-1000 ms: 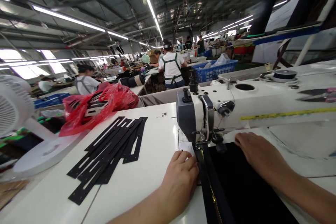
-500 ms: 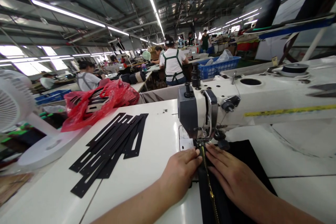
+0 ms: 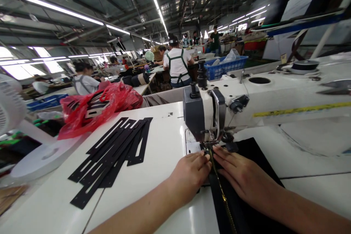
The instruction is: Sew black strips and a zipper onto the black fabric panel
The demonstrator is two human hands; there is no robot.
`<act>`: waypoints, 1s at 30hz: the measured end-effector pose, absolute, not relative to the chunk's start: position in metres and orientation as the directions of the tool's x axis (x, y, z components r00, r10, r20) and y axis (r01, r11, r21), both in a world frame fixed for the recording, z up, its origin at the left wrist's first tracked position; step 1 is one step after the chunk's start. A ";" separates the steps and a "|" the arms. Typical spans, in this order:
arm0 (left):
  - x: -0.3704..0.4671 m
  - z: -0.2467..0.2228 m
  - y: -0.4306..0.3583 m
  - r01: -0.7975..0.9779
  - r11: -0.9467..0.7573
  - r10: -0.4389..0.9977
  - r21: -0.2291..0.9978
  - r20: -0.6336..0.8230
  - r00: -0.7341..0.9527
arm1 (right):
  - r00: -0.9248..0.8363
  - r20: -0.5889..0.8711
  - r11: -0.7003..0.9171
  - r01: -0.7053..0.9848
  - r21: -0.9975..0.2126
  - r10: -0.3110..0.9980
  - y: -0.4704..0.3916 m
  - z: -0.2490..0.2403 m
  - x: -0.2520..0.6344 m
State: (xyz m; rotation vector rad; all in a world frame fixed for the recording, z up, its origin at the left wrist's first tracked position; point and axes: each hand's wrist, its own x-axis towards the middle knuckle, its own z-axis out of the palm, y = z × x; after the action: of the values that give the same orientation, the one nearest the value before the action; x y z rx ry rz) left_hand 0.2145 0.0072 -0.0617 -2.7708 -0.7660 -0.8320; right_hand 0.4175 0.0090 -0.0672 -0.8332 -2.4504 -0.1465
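A gold-toothed zipper (image 3: 219,180) runs on black fabric (image 3: 253,153) up to the presser foot of a white and grey sewing machine (image 3: 194,111). Its gold slider (image 3: 224,198) lies well below the foot. My left hand (image 3: 189,173) is closed, pinching the left edge of the zipper just in front of the foot. On the other side my right hand (image 3: 241,172) lies flat on the fabric, fingers stretched toward the foot. The needle point is hidden among the machine parts. Left of the hands, several black slotted strips (image 3: 109,157) lie overlapped on the white table (image 3: 153,197).
A red plastic bag (image 3: 109,98) of cut pieces sits at the table's back left, near a white fan (image 3: 35,153). Behind the machine stands a blue basket (image 3: 226,67). Co-workers sit farther off, one in a white shirt (image 3: 177,64). Thread cones (image 3: 279,3) stand upper right.
The black fabric and zipper have shifted slightly forward toward the machine, and the zipper's near end has swung right. Both hands keep their places beside the foot. The view has turned a little.
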 end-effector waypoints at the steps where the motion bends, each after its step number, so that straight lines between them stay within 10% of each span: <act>1: 0.215 -0.062 0.007 0.515 -0.857 0.432 0.010 0.559 0.708 | -0.663 0.523 0.802 0.593 -0.069 0.535 0.008 -0.066 0.417; 18: 0.207 -0.051 -0.002 0.599 -0.752 0.658 0.273 0.332 0.675 | -0.551 0.356 0.656 0.650 -0.384 0.754 -0.025 -0.040 0.414; 30: 0.213 -0.060 -0.006 0.619 -0.738 0.670 0.270 0.410 0.619 | -0.469 0.208 0.513 0.767 -0.385 0.858 -0.006 -0.041 0.392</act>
State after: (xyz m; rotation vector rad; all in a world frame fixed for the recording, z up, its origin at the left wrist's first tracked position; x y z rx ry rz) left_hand 0.2126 -0.0059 -0.0600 -2.9181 -1.1646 -0.8071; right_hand 0.3923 -0.0062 -0.0407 -1.3459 -2.3848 0.3360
